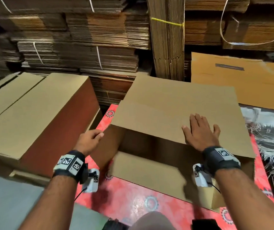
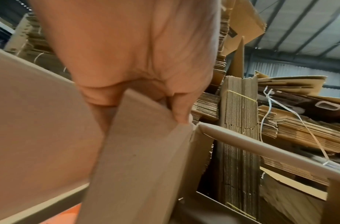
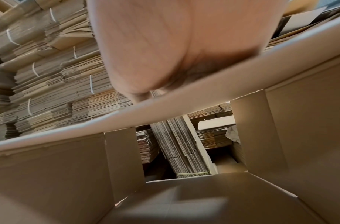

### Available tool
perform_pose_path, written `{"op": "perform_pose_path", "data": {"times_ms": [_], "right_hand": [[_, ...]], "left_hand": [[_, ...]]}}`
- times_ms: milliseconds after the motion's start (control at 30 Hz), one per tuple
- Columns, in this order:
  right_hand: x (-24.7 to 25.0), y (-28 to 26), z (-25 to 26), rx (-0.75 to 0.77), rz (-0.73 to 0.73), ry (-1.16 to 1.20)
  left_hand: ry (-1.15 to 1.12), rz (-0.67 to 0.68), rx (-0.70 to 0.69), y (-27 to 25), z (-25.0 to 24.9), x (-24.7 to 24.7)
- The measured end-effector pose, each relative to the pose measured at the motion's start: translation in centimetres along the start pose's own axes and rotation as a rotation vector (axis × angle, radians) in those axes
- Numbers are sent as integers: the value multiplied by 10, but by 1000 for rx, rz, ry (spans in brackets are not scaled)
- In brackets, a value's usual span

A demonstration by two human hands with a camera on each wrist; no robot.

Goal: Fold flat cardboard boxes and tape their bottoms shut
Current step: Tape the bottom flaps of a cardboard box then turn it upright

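A brown cardboard box [image 1: 174, 103] lies on its side on the red patterned mat [image 1: 133, 198], its open end facing me with flaps spread. My right hand [image 1: 199, 130] lies flat, fingers spread, on the box's upper panel near the open edge. My left hand [image 1: 91, 136] grips the left side flap [image 2: 146, 159] at its top edge, thumb and fingers curled round it in the left wrist view. The right wrist view looks through the hollow box [image 3: 184, 197], and the palm [image 3: 175, 45] presses on the panel's edge. No tape shows.
A large closed carton [image 1: 33, 112] stands at the left, close to my left hand. Bundled stacks of flat cardboard [image 1: 83, 47] fill the background. A flat sheet [image 1: 240, 83] lies behind at the right, with grey plastic strapping [image 1: 269, 130] beside the mat.
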State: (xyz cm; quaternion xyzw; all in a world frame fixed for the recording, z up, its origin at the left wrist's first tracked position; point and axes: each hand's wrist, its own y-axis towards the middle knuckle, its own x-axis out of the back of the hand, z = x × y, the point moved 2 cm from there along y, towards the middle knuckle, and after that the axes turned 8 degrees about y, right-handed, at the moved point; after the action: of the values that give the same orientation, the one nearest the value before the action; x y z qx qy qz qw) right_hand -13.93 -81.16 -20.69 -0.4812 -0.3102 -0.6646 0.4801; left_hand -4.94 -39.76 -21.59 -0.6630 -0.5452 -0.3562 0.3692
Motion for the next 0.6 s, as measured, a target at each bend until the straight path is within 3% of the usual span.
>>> {"op": "perform_pose_path", "data": {"times_ms": [100, 167, 233, 300, 500, 600], "right_hand": [[1, 2, 7, 18, -5, 15], [2, 8, 17, 38, -1, 11], [-1, 10, 30, 49, 17, 4], [-14, 10, 45, 58, 39, 5], [-125, -14, 83, 73, 316, 39], [-179, -30, 83, -16, 383, -28]], "left_hand": [[-89, -121, -39, -7, 2, -1], [-336, -186, 13, -6, 7, -1], [-624, -161, 85, -6, 20, -9], [-726, -107, 207, -9, 41, -22], [-502, 60, 586, -10, 152, -74], [-469, 176, 641, -9, 182, -93]]}}
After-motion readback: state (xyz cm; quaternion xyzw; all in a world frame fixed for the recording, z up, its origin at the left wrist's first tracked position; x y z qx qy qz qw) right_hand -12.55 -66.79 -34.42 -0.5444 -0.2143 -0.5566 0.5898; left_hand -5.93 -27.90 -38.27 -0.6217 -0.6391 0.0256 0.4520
